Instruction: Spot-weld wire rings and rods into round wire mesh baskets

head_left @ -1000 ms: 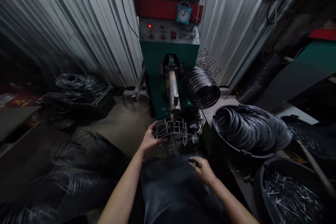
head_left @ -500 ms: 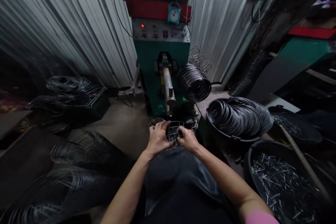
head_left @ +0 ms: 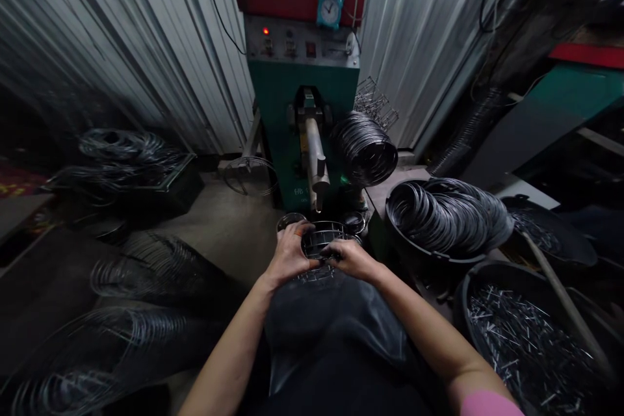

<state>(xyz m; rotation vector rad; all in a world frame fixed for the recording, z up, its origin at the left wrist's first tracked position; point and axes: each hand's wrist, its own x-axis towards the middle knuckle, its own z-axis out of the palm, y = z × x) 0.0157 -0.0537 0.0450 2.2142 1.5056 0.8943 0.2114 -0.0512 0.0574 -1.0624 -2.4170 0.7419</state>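
Observation:
A round wire rack [head_left: 325, 234] with crossing metal wires lies low in front of the machine, under its electrode tip. My left hand [head_left: 291, 253] grips the rack's left side, thumb and fingers curved around the rim. On the near right side of the rack, my right hand [head_left: 351, 259] has its fingers pinched together close to my left thumb. Whatever is between those fingertips is too small and dark to make out. Just above the rack hangs the metal arm [head_left: 316, 156] of a green spot-welding machine [head_left: 263, 88], its tip apart from both hands.
Wire rings [head_left: 368, 149] hang at the machine's right. A black tub [head_left: 433, 251] holds more rings, and another tub [head_left: 463, 299] holds short wire pieces. Coiled wire stacks [head_left: 141, 273] stand on the left. A teal clock [head_left: 330, 8] sits on the machine.
My right hand's fingers have shifted left across the rack towards my left thumb. My left hand keeps its grip. The head view has tilted slightly down.

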